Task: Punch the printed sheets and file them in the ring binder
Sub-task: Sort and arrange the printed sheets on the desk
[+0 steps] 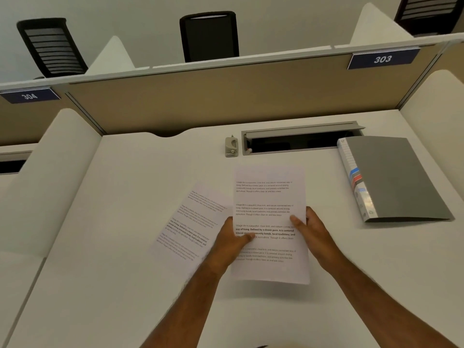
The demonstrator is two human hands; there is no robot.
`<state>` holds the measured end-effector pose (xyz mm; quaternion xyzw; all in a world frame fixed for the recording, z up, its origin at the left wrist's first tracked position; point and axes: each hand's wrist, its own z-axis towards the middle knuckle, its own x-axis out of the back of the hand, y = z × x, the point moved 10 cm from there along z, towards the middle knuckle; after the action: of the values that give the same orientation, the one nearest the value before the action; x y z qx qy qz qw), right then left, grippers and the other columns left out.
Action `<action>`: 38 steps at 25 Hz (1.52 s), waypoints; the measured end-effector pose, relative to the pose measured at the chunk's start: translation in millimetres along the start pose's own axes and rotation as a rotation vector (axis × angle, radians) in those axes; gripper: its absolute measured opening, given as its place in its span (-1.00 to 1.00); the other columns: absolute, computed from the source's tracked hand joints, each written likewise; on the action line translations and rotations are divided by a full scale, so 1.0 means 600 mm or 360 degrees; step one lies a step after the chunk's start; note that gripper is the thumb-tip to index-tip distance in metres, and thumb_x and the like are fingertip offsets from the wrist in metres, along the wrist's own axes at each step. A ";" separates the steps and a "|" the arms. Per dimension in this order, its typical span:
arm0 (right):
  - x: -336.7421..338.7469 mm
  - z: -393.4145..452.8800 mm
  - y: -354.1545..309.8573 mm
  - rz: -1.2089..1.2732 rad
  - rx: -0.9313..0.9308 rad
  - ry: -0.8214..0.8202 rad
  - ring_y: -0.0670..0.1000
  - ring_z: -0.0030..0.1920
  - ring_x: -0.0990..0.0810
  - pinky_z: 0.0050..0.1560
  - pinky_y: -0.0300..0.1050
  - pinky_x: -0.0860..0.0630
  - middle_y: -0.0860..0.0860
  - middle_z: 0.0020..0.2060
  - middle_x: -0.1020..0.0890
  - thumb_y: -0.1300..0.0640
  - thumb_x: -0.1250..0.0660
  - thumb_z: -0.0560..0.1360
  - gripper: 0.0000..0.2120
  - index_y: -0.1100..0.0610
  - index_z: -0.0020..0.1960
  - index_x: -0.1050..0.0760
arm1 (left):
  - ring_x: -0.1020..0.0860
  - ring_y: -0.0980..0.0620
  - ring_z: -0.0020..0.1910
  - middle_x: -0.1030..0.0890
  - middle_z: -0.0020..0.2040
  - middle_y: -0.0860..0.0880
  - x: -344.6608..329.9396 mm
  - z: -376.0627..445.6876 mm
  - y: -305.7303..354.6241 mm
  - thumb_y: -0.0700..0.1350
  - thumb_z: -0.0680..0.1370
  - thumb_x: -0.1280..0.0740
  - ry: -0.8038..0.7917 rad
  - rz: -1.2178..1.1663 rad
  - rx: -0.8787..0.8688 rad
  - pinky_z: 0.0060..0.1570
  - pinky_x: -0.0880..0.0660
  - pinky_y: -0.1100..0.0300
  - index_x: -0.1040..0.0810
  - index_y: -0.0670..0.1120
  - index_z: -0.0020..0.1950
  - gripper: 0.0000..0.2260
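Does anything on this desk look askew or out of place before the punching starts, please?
One printed sheet lies skewed on the desk, rotated off square, partly under the left hand. The sheet held by both hands is straight. The ring binder is shut, slightly angled. No damage shows.

Two printed sheets (pixel 270 197) — one ring binder (pixel 394 177), one hole punch (pixel 231 146), three chairs (pixel 209 36), two number plates (pixel 383 59) — one table (pixel 125 222).

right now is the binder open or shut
Shut. The grey ring binder lies flat on the desk with its cover down, spine facing the sheets; no rings or inside pages show.
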<state>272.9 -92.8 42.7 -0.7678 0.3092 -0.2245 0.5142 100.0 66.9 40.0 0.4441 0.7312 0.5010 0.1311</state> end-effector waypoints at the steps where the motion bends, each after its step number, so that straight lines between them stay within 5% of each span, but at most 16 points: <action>1: -0.002 0.000 -0.009 -0.0079 0.0059 0.0001 -0.11 0.10 -0.67 0.08 -0.08 -0.64 -0.10 0.20 -0.64 0.04 -0.31 0.61 -0.71 -0.02 0.32 -0.42 | -0.63 0.11 0.14 -0.60 0.28 0.11 -0.003 0.000 -0.001 -0.04 0.57 -0.45 -0.0003 -0.0020 0.0012 0.03 -0.65 0.20 -0.41 0.14 0.35 -0.60; 6: 0.012 0.001 -0.064 -0.0197 0.0270 0.0107 -0.03 0.03 -0.70 -0.04 -0.11 -0.68 -0.06 0.09 -0.67 0.06 -0.37 0.57 -0.76 0.06 0.20 -0.45 | -0.70 0.10 0.05 -0.70 0.16 0.09 0.010 0.000 0.040 -0.05 0.64 -0.35 0.0047 -0.0271 -0.0035 -0.03 -0.68 0.14 -0.55 0.12 0.30 -0.77; 12: 0.030 -0.008 -0.155 -0.0141 0.0545 0.0222 -0.18 0.09 -0.65 0.03 -0.31 -0.60 -0.14 0.11 -0.65 0.12 -0.37 0.58 -0.67 0.05 0.32 -0.44 | -0.65 0.11 0.11 -0.69 0.12 0.15 0.034 0.004 0.151 -0.05 0.63 -0.38 0.0107 -0.0179 -0.0379 0.03 -0.63 0.22 -0.57 0.12 0.30 -0.76; 16: 0.031 0.001 -0.130 -0.0209 0.0473 0.0190 -0.11 0.13 -0.63 0.07 -0.24 -0.60 -0.10 0.13 -0.65 0.01 -0.38 0.56 -0.66 -0.02 0.31 -0.44 | -0.60 0.17 0.11 -0.65 0.08 0.15 0.028 0.006 0.151 -0.11 0.61 -0.41 0.0112 -0.0186 -0.0326 -0.08 -0.52 0.39 -0.56 0.13 0.26 -0.75; 21: 0.034 0.010 -0.110 -0.0216 0.0380 0.0194 -0.08 0.11 -0.61 -0.10 -0.45 -0.56 -0.09 0.08 -0.64 0.06 -0.36 0.57 -0.67 -0.02 0.32 -0.43 | -0.62 0.08 0.12 -0.66 0.12 0.11 0.013 0.013 0.148 -0.08 0.65 -0.35 0.0043 -0.0103 -0.0352 -0.17 -0.57 0.45 -0.55 0.12 0.33 -0.75; 34: 0.046 0.027 -0.072 -0.0369 0.0322 0.0184 -0.10 0.01 -0.63 -0.03 -0.26 -0.61 -0.10 0.04 -0.64 0.10 -0.43 0.52 -0.64 -0.01 0.29 -0.46 | -0.62 0.07 0.13 -0.66 0.12 0.09 -0.011 0.028 0.131 -0.09 0.62 -0.40 -0.0006 -0.0146 -0.0329 0.00 -0.59 0.34 -0.58 0.05 0.33 -0.72; 38: 0.054 0.034 -0.061 -0.0362 0.0305 0.0182 -0.14 0.01 -0.63 -0.11 -0.45 -0.56 -0.11 0.04 -0.64 0.13 -0.44 0.52 -0.66 -0.01 0.26 -0.48 | -0.61 0.12 0.08 -0.64 0.10 0.11 -0.023 0.035 0.124 -0.10 0.64 -0.37 -0.0036 -0.0076 -0.0318 -0.08 -0.54 0.43 -0.55 0.11 0.29 -0.76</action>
<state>318.4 -92.2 70.1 -0.7313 0.2261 -0.3530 0.5380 159.8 76.6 89.8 0.4167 0.6864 0.5632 0.1949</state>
